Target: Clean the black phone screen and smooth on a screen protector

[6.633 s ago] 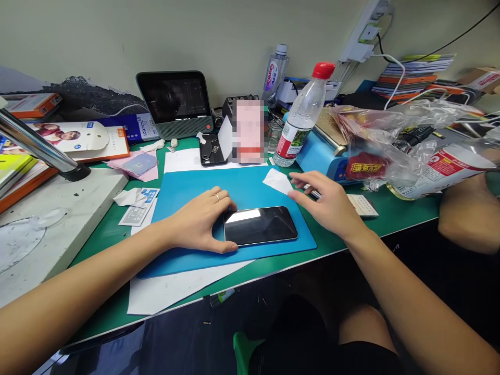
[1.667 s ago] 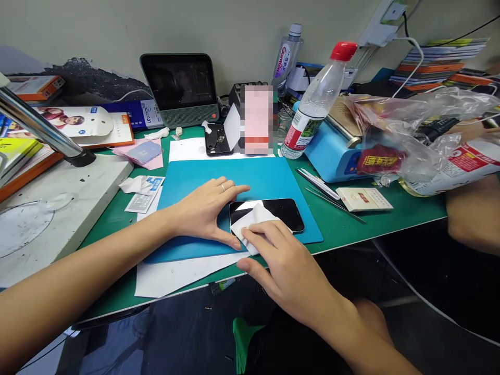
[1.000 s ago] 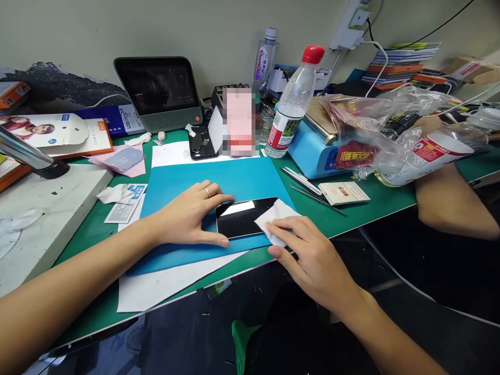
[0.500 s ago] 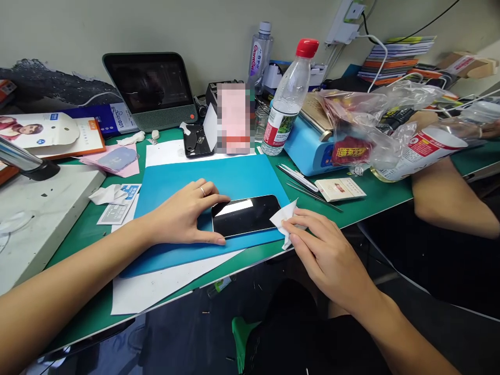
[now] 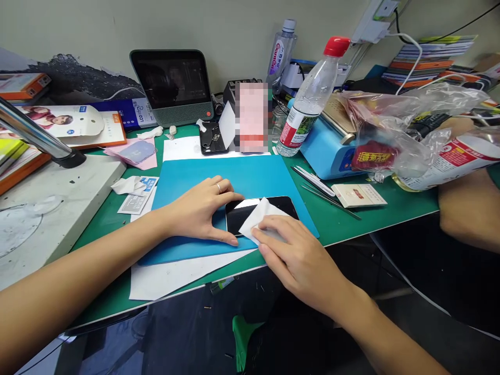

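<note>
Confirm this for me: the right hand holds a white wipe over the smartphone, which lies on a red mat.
Wrong colour: the head view shows a blue mat. The rest stands: the right hand holds a white wipe over the smartphone, which lies on it.

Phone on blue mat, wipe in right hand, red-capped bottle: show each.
Phone (image 5: 237,217), head view, screen's left part.
Wipe (image 5: 260,214), head view, upper part.
Red-capped bottle (image 5: 312,96), head view, clear body.

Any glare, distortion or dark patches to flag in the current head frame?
Head view: white glare on the upper-left part of the smartphone screen; head view: pixelation masks the upright pink item; head view: the red-capped bottle leans outward, possibly wide-angle stretch; head view: deep shadow under the green desk.
</note>
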Motion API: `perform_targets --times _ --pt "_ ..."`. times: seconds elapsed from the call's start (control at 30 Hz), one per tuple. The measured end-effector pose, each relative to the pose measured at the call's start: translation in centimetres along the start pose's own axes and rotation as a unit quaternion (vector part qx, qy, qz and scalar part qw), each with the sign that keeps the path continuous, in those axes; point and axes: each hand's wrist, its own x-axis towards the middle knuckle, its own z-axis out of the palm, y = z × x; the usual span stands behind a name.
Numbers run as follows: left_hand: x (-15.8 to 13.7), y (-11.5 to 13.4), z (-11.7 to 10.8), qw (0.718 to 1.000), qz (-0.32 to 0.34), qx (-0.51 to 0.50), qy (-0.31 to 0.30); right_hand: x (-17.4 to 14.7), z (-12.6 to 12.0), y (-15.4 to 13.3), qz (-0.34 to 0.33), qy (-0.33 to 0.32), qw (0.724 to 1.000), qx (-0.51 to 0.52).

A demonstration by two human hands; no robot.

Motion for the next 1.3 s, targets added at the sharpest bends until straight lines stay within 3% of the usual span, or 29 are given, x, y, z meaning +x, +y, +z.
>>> perform_targets --times 0.23,0.57,0.77,1.03,1.3 --pt "0.0 -0.3 0.2 1.0 0.015 -0.009 0.01 2.5 1.9 -2.1 -0.027 -0.036 0.998 0.038" --pt "-0.2 -0.2 0.4 1.0 0.006 -0.003 0.023 4.3 3.2 -1.4 -0.022 -0.07 0.997 0.014" --pt "-0.1 0.0 0.3 1.0 0.004 -0.004 0.018 1.7 2.0 -0.9 0.009 -0.108 0.993 -0.043" --pt "0.0 -0.2 0.1 1.0 -0.001 -0.009 0.002 -2.0 -1.3 2.5 0.05 -0.092 0.99 -0.094" --pt "0.0 -0.2 0.2 1.0 -0.006 -0.024 0.008 -3.6 -2.2 1.9 0.073 -0.071 0.989 -0.107"
